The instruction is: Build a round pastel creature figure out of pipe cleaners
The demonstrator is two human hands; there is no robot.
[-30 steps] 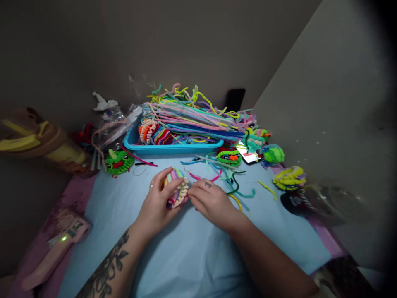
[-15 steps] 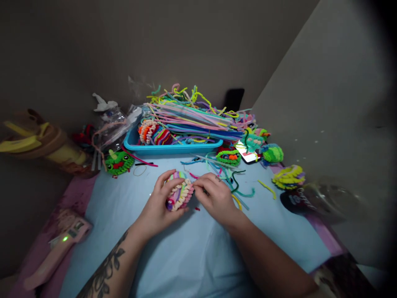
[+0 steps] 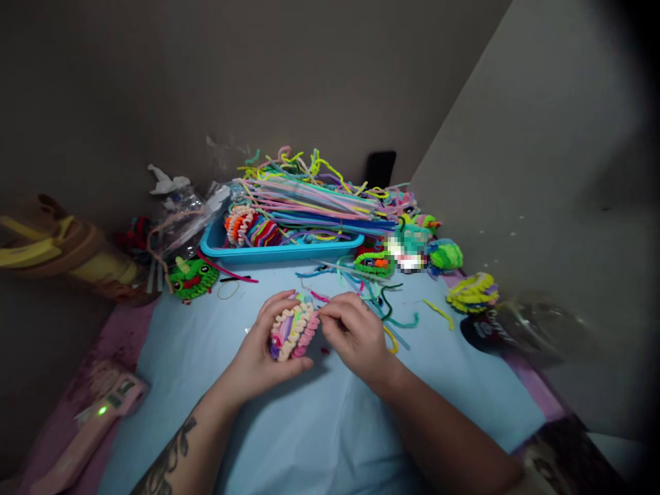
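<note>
My left hand [image 3: 258,347] is wrapped round a small striped pipe-cleaner figure [image 3: 293,328], thumb below and fingers over its top. Wavy cream rows, a pink coiled row and purple, yellow and green strands make up the figure. A shiny pinkish bead sits near its lower left. At the figure's right edge, my right hand [image 3: 355,337] makes a pinch with thumb and forefinger. Whatever lies between those fingertips is too small to make out. Both hands are just above the light blue table cover [image 3: 320,426].
Behind the hands stands a blue tray [image 3: 283,253] heaped with pipe cleaners [image 3: 309,196]. Finished-looking fuzzy figures lie around it, among them a green one [image 3: 193,278] and a yellow one [image 3: 473,292]. A pink glue gun [image 3: 97,419] rests at left, a clear cup [image 3: 536,323] at right.
The figure has turned in my left hand, showing more of its cream and pink rows. My right hand stays pinched at its edge. The whole view has shifted slightly.
</note>
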